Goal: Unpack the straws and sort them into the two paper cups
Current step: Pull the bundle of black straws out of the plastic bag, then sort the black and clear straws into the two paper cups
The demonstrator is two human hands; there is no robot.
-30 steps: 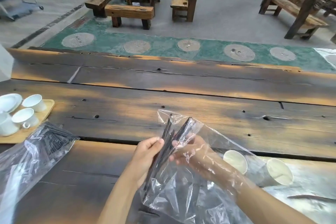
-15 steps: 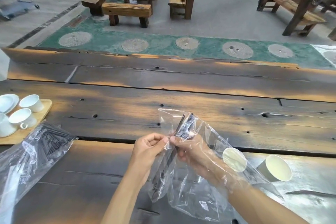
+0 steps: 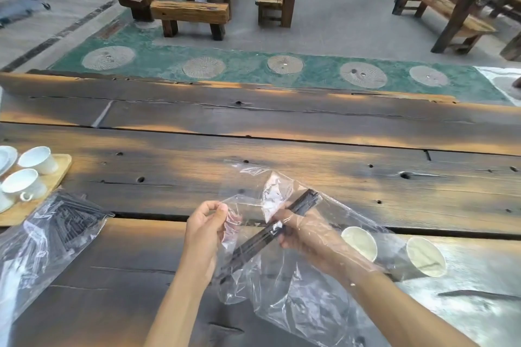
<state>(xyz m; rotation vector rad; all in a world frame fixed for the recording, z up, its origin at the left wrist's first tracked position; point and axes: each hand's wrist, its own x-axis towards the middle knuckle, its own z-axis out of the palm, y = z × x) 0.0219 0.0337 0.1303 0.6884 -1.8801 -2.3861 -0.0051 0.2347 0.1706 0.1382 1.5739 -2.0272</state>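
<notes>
A clear plastic bag (image 3: 304,301) hangs over the table's near side, and my right hand (image 3: 303,236) is inside it, closed around a bundle of black straws (image 3: 270,234) that slants from lower left to upper right. My left hand (image 3: 205,225) pinches the bag's open edge from outside, just left of the straws. Two white paper cups lie tilted on the table to the right, the nearer cup (image 3: 359,242) seen through the plastic, the other cup (image 3: 425,256) further right.
A second clear bag full of black straws (image 3: 64,222) lies at the left. Behind it a wooden tray (image 3: 60,169) carries white ceramic cups. The dark plank table (image 3: 282,149) stretches ahead; benches and tables stand on the floor beyond.
My right hand has turned the straw bundle from nearly upright to a low slant and drawn it to the right. My left hand let go of the straws and now holds only the bag's edge.
</notes>
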